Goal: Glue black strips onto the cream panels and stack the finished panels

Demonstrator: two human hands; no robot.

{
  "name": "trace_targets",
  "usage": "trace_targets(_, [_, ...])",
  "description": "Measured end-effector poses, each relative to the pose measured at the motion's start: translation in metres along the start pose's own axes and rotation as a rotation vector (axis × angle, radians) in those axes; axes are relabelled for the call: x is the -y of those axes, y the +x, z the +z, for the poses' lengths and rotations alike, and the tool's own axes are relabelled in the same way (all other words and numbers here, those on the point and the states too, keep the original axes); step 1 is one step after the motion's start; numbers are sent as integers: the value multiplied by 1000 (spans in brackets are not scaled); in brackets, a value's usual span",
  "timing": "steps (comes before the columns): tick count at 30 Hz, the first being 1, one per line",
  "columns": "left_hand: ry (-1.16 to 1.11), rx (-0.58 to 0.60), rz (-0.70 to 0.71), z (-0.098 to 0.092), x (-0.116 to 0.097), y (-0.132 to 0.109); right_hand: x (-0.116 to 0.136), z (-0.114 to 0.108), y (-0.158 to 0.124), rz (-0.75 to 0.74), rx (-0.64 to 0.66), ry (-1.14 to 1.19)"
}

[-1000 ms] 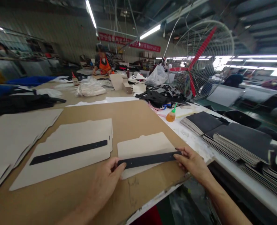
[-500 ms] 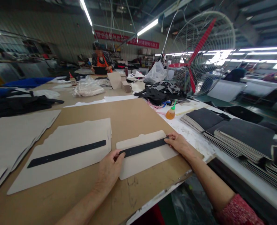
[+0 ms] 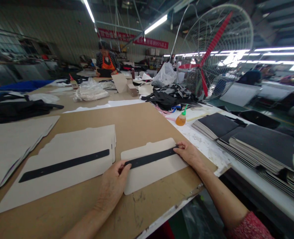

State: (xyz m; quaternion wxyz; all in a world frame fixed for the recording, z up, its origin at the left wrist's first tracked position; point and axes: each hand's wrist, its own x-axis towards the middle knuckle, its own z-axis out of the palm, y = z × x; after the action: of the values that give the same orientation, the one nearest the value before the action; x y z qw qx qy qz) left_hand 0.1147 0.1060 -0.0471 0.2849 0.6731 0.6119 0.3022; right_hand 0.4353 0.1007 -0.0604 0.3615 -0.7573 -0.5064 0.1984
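A black strip (image 3: 150, 158) lies across a small beige cut panel (image 3: 151, 172) on the brown cardboard sheet (image 3: 137, 126). My left hand (image 3: 113, 184) pinches the strip's left end against the panel. The strip's right end is pinched under the fingers of my right hand (image 3: 189, 154). To the left, a larger stack of beige panels (image 3: 69, 152) carries another black strip (image 3: 64, 164) along its middle.
More beige panels (image 3: 15, 139) lie at the far left. An orange glue bottle (image 3: 181, 119), a heap of black scraps (image 3: 171, 98) and stacks of dark sheets (image 3: 256, 142) sit to the right. A large fan (image 3: 211, 49) stands behind. Another person (image 3: 107, 63) works at the far end.
Both hands carried the black strip from the panel's near edge up onto its middle; over the last half second they hold it there.
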Motion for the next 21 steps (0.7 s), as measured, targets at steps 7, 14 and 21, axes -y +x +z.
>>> trace_targets(7, [47,12,-3,1,3,1,4,1,-3,-15,-32,-84])
trace_targets(14, [70,0,-22,1,2,0,7,2,-5,-7,-37,-157])
trace_targets(21, [82,-9,-12,2,2,1,6,3,-6,-33,-41,-227])
